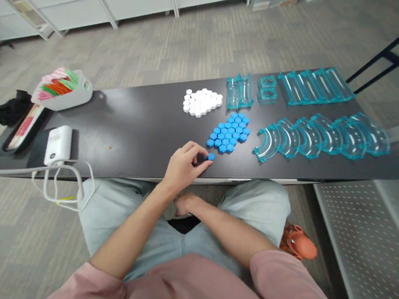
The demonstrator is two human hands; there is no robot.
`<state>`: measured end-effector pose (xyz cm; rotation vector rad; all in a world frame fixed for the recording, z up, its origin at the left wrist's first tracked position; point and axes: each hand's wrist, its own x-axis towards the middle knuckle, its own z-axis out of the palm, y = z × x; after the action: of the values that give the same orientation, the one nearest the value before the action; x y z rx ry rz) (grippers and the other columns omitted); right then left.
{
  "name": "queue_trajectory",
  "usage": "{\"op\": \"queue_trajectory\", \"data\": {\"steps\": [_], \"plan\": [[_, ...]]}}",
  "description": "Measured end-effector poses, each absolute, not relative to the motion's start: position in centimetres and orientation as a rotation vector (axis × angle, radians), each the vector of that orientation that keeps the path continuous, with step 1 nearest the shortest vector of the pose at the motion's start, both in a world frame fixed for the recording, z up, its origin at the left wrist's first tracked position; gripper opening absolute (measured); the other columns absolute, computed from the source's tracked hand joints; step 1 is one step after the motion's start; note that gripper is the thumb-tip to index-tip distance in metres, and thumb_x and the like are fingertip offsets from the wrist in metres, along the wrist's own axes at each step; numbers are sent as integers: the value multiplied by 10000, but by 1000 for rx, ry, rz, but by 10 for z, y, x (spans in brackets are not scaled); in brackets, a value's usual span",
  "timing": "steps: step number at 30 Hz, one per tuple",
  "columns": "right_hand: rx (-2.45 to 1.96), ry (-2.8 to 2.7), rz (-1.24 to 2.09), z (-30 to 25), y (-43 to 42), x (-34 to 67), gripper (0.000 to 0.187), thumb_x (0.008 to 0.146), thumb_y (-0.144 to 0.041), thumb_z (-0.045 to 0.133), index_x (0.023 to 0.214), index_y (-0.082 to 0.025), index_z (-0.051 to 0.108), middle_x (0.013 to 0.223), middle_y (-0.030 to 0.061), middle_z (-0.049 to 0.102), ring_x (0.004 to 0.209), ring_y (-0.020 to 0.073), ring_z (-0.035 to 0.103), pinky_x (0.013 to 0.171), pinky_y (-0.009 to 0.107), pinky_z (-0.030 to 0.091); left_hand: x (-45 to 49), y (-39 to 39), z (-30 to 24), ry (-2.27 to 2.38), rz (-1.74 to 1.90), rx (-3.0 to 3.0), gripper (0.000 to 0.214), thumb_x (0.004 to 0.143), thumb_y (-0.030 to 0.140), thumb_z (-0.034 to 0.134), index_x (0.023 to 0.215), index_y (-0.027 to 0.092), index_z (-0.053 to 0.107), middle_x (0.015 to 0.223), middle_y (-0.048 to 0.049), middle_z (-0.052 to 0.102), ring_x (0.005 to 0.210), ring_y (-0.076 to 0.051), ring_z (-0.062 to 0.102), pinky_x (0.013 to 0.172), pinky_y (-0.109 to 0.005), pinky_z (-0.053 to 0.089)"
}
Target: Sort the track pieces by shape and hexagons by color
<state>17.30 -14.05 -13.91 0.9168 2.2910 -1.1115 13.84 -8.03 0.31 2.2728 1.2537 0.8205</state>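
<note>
My left hand [183,164] rests on the black table [133,127] near its front edge. Its fingertips are pinched on a single blue hexagon piece [211,156]. Just beyond lies a cluster of blue hexagon pieces [229,132], and further back a cluster of white hexagon pieces [202,102]. My right hand [184,204] lies in my lap below the table edge, with its fingers tucked out of sight.
Clear teal curved track pieces [323,135] and straight ones [315,86] fill the table's right side. At the left stand a white bin of coloured sticks [64,88], a white device with a cable [58,145] and a black tray [25,127]. A perforated metal shelf [372,246] is at the right.
</note>
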Motion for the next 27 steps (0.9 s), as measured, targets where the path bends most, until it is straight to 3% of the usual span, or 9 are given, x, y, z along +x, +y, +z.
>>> {"op": "queue_trajectory", "data": {"steps": [8, 17, 22, 27], "plan": [[942, 2333, -1114, -138, -142, 175, 465, 1015, -357, 973, 1367, -62, 899, 1269, 267, 903, 1203, 381, 922, 1009, 452, 738, 141, -72, 0, 1223, 807, 2293, 125, 1042, 178, 925, 1101, 239, 834, 1043, 5, 811, 742, -124, 660, 764, -295, 522], [978, 2368, -1113, -138, -143, 174, 409, 948, -303, 1010, 1273, -73, 920, 1213, 259, 912, 1135, 383, 936, 963, 469, 752, 135, -66, -8, 1135, 816, 2492, 192, 1199, 335, 787, 1323, 305, 932, 1197, -45, 841, 744, -117, 668, 792, -308, 554], [985, 2363, -1132, -138, -143, 174, 357, 941, -324, 996, 1213, -101, 935, 1227, 247, 917, 1140, 383, 935, 964, 474, 753, 134, -64, -10, 1151, 835, 2745, 216, 1222, 364, 755, 1328, 343, 942, 1162, -41, 844, 801, -146, 672, 802, -356, 480], [961, 2328, -1133, -138, -142, 174, 388, 982, -368, 964, 1269, -110, 928, 1277, 251, 910, 1190, 387, 924, 1002, 475, 746, 136, -62, -9, 1162, 841, 2781, 240, 1246, 378, 712, 1298, 317, 938, 1172, -41, 849, 802, -145, 671, 811, -371, 469]]}}
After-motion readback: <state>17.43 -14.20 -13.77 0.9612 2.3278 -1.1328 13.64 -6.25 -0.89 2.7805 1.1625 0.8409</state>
